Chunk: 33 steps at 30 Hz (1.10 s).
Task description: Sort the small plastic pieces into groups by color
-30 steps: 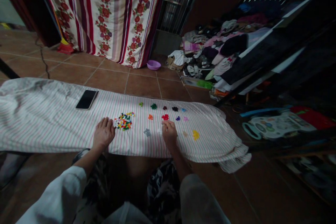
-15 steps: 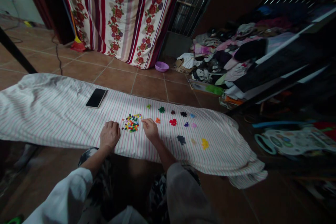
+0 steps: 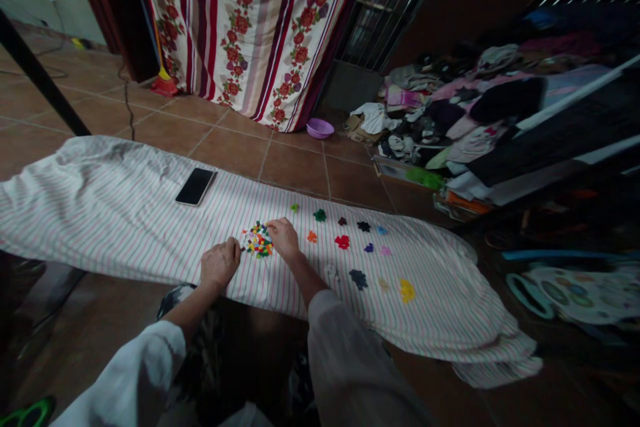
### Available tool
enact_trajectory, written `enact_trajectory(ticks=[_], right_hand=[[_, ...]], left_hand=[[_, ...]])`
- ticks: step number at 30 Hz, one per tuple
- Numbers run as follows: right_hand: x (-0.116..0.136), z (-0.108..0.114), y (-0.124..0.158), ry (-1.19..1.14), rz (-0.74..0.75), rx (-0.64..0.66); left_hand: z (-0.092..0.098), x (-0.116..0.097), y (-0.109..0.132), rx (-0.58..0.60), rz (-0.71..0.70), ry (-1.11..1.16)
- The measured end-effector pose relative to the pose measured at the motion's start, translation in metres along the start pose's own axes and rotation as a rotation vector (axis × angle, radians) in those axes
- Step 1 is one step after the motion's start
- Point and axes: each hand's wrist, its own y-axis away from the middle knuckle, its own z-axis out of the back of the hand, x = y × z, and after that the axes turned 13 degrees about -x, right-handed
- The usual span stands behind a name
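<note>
A mixed pile of small, bright, bead-like pieces (image 3: 259,240) lies on a striped cloth (image 3: 150,227). At the pile's upper right edge is my right hand (image 3: 284,238), thumb and fingers pinched together; whatever is between them is too small to make out. My left hand (image 3: 220,263) rests on the cloth just left of the pile, its fingers curled closed and their inner side hidden. Right of my right hand lie small single-colour heaps, among them orange (image 3: 312,237), red (image 3: 343,241), dark green (image 3: 319,215), dark grey (image 3: 358,279) and yellow (image 3: 407,291).
A phone (image 3: 196,187) lies on the cloth at the left. Beyond the covered surface stand a purple basin (image 3: 320,128), a broom (image 3: 164,83) and a flowered curtain (image 3: 270,27). A heap of clothes (image 3: 450,100) fills the far right.
My right hand has moved from beside the pile onto its upper right edge. My left hand has come closer to the pile. The whole view has shifted, and a whitish heap now shows beyond my right forearm.
</note>
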Motion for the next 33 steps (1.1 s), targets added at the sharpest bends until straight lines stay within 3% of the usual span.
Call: enact_trajectory(ticks=[8,18,26,33], right_hand=[[0.007,-0.001,-0.008,0.124,0.000,0.098],[0.012,0.001,-0.015,0.190,0.002,0.168],[0.004,-0.001,-0.015,0.137,-0.006,0.109],[-0.006,-0.008,-0.009,-0.154,-0.120,-0.080]], left_hand=[[0.006,-0.002,-0.002,0.074,-0.014,-0.008],[0.005,0.000,-0.002,0.075,-0.031,-0.008],[0.003,0.000,-0.001,0.044,-0.024,0.031],[0.002,0.000,0.000,0.008,-0.008,0.049]])
